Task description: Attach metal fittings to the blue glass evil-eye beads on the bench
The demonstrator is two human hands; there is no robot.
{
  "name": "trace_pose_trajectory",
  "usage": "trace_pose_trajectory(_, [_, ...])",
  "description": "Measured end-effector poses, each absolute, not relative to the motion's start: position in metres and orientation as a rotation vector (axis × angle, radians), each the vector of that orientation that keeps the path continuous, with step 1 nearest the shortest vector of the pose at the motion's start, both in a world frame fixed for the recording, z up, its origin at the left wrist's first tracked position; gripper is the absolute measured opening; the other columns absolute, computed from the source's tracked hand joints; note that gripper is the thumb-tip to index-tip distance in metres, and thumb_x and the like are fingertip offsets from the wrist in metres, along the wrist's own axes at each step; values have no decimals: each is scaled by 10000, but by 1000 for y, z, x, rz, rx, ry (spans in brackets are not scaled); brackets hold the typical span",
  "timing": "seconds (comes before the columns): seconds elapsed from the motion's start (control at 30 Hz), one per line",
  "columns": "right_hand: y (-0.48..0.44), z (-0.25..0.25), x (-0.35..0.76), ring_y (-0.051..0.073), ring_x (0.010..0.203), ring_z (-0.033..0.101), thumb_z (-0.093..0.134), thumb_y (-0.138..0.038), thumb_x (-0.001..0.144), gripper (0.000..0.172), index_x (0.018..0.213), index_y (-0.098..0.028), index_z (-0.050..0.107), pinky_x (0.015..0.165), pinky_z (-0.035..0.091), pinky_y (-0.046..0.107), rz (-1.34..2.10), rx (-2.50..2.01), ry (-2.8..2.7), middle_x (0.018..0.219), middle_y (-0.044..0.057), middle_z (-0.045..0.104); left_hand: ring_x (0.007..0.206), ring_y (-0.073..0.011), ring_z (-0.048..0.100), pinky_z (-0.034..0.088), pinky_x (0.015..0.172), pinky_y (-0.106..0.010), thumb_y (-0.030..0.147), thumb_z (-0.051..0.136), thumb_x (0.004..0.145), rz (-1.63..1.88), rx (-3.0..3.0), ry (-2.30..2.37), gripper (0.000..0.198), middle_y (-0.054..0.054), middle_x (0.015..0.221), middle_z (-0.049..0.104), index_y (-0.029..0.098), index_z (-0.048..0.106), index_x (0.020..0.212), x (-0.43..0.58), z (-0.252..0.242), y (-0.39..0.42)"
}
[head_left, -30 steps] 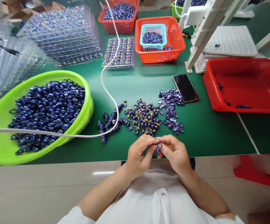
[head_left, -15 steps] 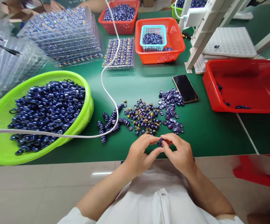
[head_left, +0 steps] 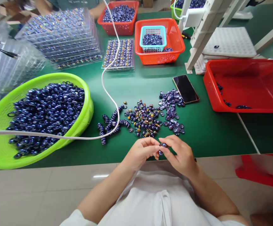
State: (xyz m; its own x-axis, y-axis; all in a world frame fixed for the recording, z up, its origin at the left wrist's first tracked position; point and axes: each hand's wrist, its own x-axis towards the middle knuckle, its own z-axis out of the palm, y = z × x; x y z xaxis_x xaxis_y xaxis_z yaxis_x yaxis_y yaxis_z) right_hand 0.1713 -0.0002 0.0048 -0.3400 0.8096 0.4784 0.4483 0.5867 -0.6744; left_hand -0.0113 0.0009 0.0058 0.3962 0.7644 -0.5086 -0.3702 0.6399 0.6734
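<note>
At the table's near edge my left hand (head_left: pixel 142 152) and my right hand (head_left: pixel 178 153) meet, fingertips pinched together. Between them are small shiny dark-blue pieces (head_left: pixel 164 145), one rounded on top and another just below; fingers partly cover them. Right beyond my hands lies a loose pile of dark-blue pieces with gold-coloured parts (head_left: pixel 143 117). To its right are scattered dark-blue caps (head_left: pixel 174 106), cup-shaped and shallow. On the left, dark-blue ring-like pieces (head_left: pixel 112 122) lie nested in short rows.
A lime-green basket (head_left: pixel 89 106) full of ring-like pieces stands left, a white cable (head_left: pixel 108 91) crossing over it. A phone (head_left: pixel 185 88) lies right, near a red bin (head_left: pixel 244 84). Filled clear trays (head_left: pixel 63 40) and red baskets (head_left: pixel 160 58) stand behind. A co-worker's arm (head_left: pixel 97 11) shows at the back.
My left fingers have closed in on the small pieces, which have turned and show more of their shiny rounded side. The co-worker's arms at the back have shifted.
</note>
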Motion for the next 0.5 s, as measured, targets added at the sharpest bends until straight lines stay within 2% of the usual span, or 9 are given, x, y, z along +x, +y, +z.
trace_pose_trajectory(0.13, [1, 1, 176, 187, 817, 678, 551, -190, 967, 213, 1176, -196, 593, 698, 577, 301, 529, -993, -2068, 907, 79, 698, 659, -118, 634, 540, 652, -249, 270, 792, 778, 809, 573, 880, 230, -45, 788, 683, 129, 703, 938, -11, 4, -2])
trace_pose_trajectory(0.23, [0, -2, 177, 191, 806, 684, 540, -191, 971, 190, 1153, -191, 592, 686, 573, 302, 522, -985, -2129, 897, 79, 703, 871, -168, 653, 569, 743, -281, 228, 822, 747, 884, 719, 872, 461, -80, 1047, 662, 193, 660, 1178, -10, 8, -5])
trace_pose_trajectory(0.3, [-1, -3, 177, 195, 800, 691, 532, -182, 971, 165, 1124, -180, 591, 686, 572, 304, 501, -961, -2160, 889, 83, 708, 989, -195, 636, 571, 823, -304, 194, 834, 729, 879, 854, 876, 568, -92, 1150, 629, 229, 634, 1260, -10, 11, -7])
trace_pose_trajectory(0.4, [-3, -3, 175, 194, 753, 686, 502, -173, 977, 130, 1072, -169, 590, 672, 562, 309, 437, -933, -2192, 843, 80, 710, 1043, -214, 632, 563, 886, -319, 205, 787, 783, 838, 1074, 909, 469, -110, 1178, 620, 207, 671, 1237, -8, 14, -8])
trace_pose_trajectory(0.5, [-4, -4, 172, 189, 685, 661, 469, -167, 979, 128, 1030, -165, 587, 615, 537, 306, 371, -920, -2199, 780, 70, 693, 978, -211, 657, 573, 859, -322, 205, 756, 807, 852, 1209, 959, 375, -111, 1098, 649, 169, 701, 1176, -7, 13, -10])
